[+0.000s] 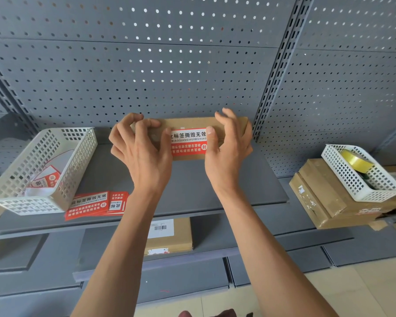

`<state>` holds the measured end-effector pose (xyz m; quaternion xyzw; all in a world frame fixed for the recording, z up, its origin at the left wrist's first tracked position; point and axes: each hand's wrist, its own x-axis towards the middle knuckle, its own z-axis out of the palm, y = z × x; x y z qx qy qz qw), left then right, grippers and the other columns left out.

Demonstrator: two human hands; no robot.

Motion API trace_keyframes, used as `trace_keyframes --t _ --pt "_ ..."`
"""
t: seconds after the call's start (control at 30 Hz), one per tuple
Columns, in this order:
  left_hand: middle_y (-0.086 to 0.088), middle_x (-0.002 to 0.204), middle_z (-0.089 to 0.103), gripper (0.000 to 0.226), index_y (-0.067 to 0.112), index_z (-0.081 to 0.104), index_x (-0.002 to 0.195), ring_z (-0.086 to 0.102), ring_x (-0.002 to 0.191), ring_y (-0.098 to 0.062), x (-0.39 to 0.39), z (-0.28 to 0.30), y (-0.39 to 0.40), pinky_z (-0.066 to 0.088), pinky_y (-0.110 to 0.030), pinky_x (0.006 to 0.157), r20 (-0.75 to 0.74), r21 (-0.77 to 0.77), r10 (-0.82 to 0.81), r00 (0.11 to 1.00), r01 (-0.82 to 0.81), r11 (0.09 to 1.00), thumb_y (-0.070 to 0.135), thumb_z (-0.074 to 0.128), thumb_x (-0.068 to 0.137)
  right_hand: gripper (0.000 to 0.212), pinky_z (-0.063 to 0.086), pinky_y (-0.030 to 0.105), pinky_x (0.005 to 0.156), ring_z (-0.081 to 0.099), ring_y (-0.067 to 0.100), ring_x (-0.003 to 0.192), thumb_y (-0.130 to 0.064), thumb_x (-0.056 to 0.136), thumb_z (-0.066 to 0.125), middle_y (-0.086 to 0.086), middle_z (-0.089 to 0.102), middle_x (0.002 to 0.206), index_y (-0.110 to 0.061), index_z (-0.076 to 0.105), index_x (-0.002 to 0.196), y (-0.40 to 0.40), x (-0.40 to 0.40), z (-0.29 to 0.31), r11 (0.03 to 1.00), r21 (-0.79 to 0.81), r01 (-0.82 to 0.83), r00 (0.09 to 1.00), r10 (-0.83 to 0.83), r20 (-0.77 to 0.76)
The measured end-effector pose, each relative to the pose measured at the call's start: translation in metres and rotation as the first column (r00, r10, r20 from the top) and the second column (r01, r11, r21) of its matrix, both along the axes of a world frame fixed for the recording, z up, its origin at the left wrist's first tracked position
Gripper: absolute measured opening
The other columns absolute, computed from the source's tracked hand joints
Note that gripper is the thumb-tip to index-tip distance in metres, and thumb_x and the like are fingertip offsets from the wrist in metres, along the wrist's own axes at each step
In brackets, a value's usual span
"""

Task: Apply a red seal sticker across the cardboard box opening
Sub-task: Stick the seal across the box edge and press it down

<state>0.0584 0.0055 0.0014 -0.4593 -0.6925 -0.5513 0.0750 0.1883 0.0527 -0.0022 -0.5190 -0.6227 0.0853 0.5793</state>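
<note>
A flat brown cardboard box [188, 123] stands on its long edge on the grey shelf [233, 191], its front face toward me. A red and white seal sticker [189, 141] lies across that face. My left hand [142, 149] grips the box's left end, fingers curled over the top edge and thumb pressing the sticker's left end. My right hand [226, 149] grips the right end the same way, thumb on the sticker's right end.
A white perforated basket [41, 170] holding peeled sticker backings stands at the left, with a stack of red seal stickers [94, 205] beside it. At right, a white basket with yellow tape [359, 170] rests on stacked cardboard boxes [325, 197]. A labelled box [169, 235] lies on the lower shelf.
</note>
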Motion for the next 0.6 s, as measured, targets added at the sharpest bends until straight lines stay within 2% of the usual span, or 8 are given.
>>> trace_keyframes --t 0.23,0.47,0.6 --pt "-0.002 0.140 0.042 0.032 0.023 0.060 0.112 0.028 0.137 -0.030 -0.007 -0.001 -0.008 0.019 -0.034 0.101 -0.026 -0.062 -0.095 0.995 0.093 0.994 0.033 0.073 0.084 0.038 0.027 0.054 0.106 0.025 0.030 0.146 -0.026 0.096 0.058 -0.015 0.040 0.154 -0.024 0.055 0.134 -0.002 0.012 -0.003 0.992 -0.049 -0.117 0.990 0.121 0.077" --pt "0.000 0.140 0.040 0.055 0.027 0.062 0.120 0.029 0.138 -0.030 -0.016 -0.002 -0.017 0.029 -0.047 0.106 -0.037 -0.098 -0.187 0.982 0.183 0.978 0.027 0.086 0.071 0.049 0.022 0.060 0.111 0.014 0.033 0.151 -0.022 0.095 0.061 -0.013 0.030 0.161 -0.022 0.049 0.143 -0.004 0.023 -0.005 0.973 -0.103 -0.205 0.970 0.216 0.114" --pt "0.000 0.140 0.040 0.060 0.028 0.063 0.121 0.029 0.138 -0.029 -0.018 -0.002 -0.017 0.027 -0.043 0.107 -0.039 -0.091 -0.196 0.980 0.191 0.977 0.028 0.090 0.067 0.060 0.018 0.061 0.114 0.006 0.032 0.153 -0.017 0.093 0.064 -0.014 0.023 0.165 -0.025 0.042 0.149 -0.003 0.030 -0.004 0.956 -0.161 -0.244 0.951 0.269 0.155"
